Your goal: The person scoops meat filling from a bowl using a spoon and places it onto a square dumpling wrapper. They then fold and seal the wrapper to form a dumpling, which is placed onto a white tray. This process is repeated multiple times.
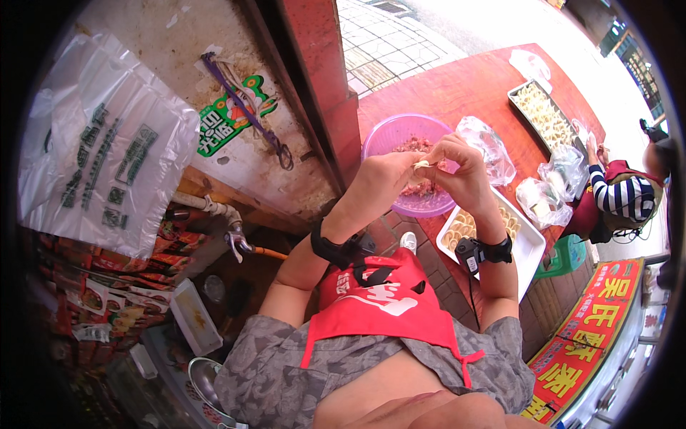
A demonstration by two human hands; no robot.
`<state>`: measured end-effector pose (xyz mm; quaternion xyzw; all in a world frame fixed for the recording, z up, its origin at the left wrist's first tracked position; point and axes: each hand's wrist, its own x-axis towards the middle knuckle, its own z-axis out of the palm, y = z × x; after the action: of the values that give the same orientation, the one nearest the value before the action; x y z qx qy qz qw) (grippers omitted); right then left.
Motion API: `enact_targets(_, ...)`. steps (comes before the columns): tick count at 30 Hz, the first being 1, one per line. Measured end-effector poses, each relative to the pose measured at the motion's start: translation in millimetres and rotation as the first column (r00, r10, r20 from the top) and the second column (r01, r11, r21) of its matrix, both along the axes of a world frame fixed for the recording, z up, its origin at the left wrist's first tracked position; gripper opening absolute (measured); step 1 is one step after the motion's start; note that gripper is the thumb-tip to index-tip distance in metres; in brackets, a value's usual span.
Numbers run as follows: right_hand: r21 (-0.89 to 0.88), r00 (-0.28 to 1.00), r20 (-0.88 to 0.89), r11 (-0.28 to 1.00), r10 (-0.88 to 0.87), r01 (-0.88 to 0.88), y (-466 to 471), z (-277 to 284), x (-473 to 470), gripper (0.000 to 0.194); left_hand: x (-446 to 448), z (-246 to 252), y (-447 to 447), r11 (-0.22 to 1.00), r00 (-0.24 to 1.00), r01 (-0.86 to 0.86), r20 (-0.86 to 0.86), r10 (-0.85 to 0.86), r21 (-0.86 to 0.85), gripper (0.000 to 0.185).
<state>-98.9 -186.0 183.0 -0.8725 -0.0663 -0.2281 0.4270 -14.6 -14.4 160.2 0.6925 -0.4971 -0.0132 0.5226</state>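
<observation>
Between the fingertips of both hands is a small pale dumpling [422,164], pinched from the two sides. My left hand [394,170] comes in from the left and my right hand [460,167] from the right, both raised above a pink plastic bowl [379,140]. Reddish minced filling [414,145] lies in the bowl, partly hidden by my hands. Below my right wrist is a white tray [531,252] with rows of folded dumplings [459,228]; my forearm covers part of it.
A red wooden table [455,99] carries a dark-rimmed tray [515,102] full of dumplings and several clear plastic bags [485,150]. Across it works another person in a striped sleeve [624,198]. A red post [321,64] and a tap [236,238] are on the left.
</observation>
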Motion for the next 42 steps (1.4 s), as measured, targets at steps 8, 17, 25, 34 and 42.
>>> enact_targets(8,0.518,0.998,-0.069,0.855,0.007,0.03,14.1,-18.1,8.3,0.011,2.6,-20.8,-5.7,0.902,0.424,0.086,-0.804,-0.417,-0.423,0.029)
enact_targets(17,0.54,0.995,-0.083,0.837,-0.052,0.089,19.0,-25.0,18.9,0.009,0.0,-32.9,-9.7,0.929,0.584,-0.002,-0.755,-0.298,-0.369,0.032)
enact_targets(25,0.023,0.994,-0.067,0.996,-0.081,0.083,16.1,-0.7,15.6,0.02,0.2,-28.0,0.6,0.977,0.717,-0.019,-0.683,-0.136,-0.214,0.032)
enact_targets(34,-0.36,0.977,0.11,0.909,-0.18,0.208,27.8,-4.2,8.5,0.01,-5.1,-30.2,5.2,0.992,0.918,-0.106,-0.389,0.074,-0.062,0.031)
enact_targets(42,-0.324,0.971,0.18,0.923,-0.155,0.207,42.9,-19.6,-0.6,0.008,-11.9,-40.1,17.0,0.995,0.848,-0.067,-0.529,0.017,-0.075,0.027)
